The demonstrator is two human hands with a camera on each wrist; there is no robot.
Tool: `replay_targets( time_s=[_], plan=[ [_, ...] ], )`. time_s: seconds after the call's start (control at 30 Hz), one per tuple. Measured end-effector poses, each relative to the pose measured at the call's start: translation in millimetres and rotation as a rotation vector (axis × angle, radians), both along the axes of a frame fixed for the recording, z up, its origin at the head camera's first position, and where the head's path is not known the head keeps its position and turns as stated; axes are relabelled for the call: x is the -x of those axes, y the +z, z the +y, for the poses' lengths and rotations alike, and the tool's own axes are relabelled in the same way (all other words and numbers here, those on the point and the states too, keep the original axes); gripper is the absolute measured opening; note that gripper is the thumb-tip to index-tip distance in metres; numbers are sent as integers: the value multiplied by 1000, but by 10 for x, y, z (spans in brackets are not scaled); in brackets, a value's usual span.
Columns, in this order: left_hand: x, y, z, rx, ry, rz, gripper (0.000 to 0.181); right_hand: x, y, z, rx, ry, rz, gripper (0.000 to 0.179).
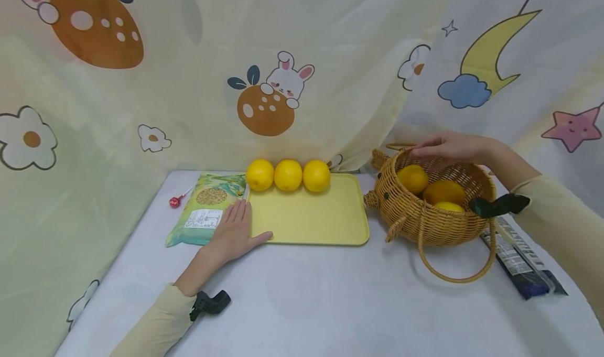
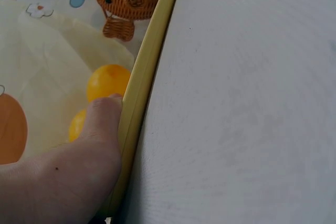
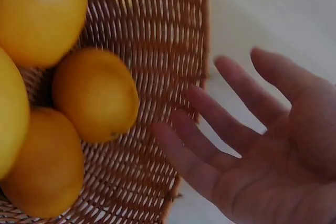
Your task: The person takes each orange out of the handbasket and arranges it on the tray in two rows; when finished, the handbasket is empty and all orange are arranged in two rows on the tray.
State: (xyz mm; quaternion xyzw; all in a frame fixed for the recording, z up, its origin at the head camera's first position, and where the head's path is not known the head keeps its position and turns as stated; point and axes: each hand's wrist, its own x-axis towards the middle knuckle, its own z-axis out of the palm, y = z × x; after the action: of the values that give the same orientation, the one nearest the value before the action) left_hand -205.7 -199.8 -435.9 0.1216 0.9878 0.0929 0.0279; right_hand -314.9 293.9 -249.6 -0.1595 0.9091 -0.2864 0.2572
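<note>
My left hand rests with straight fingers over the left end of a yellow tray and the edge of a green bag. Its thumb lies along the tray's front rim in the left wrist view. Along the tray's back edge sit three round yellow-orange fruits in a row. To the right, a wicker basket shaped like an animal holds several similar fruits. My right hand hovers at the basket's back rim, fingers spread and loosely bent, palm bare.
A red lollipop lies left of the bag. Dark long packets lie right of the basket, partly hidden by it. The basket's loop handle hangs down toward the front. A patterned cloth hangs behind the table.
</note>
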Motion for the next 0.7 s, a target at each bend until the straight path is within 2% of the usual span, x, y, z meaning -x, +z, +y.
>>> replay_targets(
  time_s=[0.17, 0.43, 0.53, 0.7],
  plan=[
    [-9, 25, 11, -18, -3, -4, 108, 226, -77, 104, -28, 59, -115, 58],
    [5, 4, 2, 13, 2, 3, 109, 453, -314, 97, -5, 15, -284, 66],
    [4, -2, -3, 3, 4, 6, 109, 505, -393, 91, -22, 14, -308, 69],
    [7, -5, -13, 1, 2, -1, 109, 543, -494, 102, -58, 58, -281, 65]
  ],
)
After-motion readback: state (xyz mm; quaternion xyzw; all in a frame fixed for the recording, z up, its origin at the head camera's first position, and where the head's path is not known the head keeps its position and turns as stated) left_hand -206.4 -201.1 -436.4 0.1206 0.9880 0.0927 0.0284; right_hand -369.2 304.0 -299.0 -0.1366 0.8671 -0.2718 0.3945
